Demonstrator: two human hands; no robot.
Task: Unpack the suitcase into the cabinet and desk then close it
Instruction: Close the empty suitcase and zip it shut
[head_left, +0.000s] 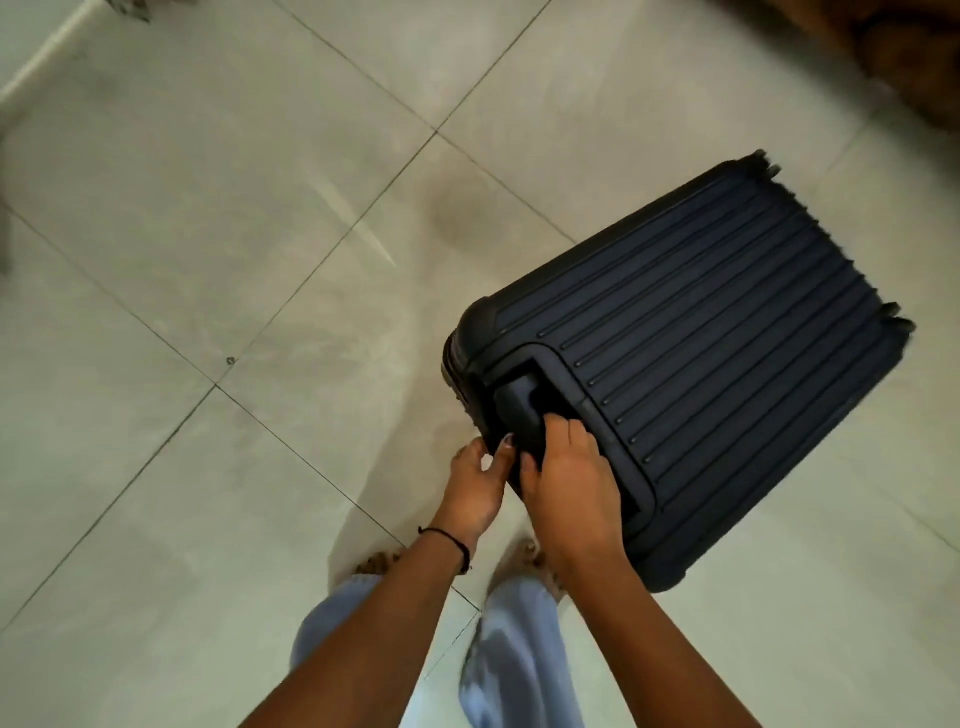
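Observation:
A dark navy ribbed hard-shell suitcase (717, 332) is closed and tilted over the tiled floor, wheels pointing to the upper right. Its black handle (517, 415) sits in a recess at the near end. My right hand (566, 488) curls its fingers round that handle from the right. My left hand (475, 486) pinches the same handle's near edge from the left, thumb up; a thin black band circles that wrist. The suitcase's contents are hidden.
Pale grey floor tiles (234, 208) spread to the left and ahead. My feet and light blue trouser legs (514, 660) stand just below the suitcase. Brown wooden furniture (904, 47) fills the top right corner. A white skirting edge (47, 57) runs top left.

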